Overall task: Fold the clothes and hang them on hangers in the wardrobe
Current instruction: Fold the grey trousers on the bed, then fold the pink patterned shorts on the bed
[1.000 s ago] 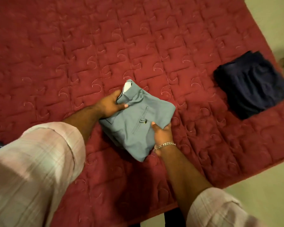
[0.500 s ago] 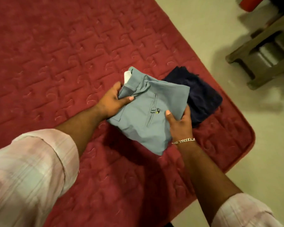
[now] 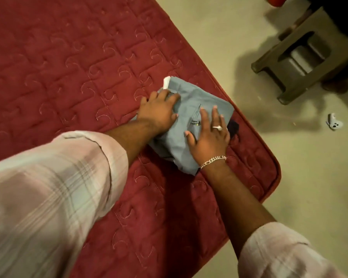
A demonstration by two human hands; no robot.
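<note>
The folded grey-blue trousers lie on the red quilted bed near its right corner, on top of a folded dark navy garment of which only a sliver shows. My left hand presses flat on the trousers' left part, below a white tag. With its fingers spread, my right hand presses flat on the trousers' right part, next to the back pocket button.
The bed's rounded corner ends close to the right of the pile. On the beige floor stand a dark plastic stool at upper right and a small white object beyond it.
Both hands carried the grey-blue trousers to the right and set them down on the navy garment. They let go their grip and now press flat on top.
</note>
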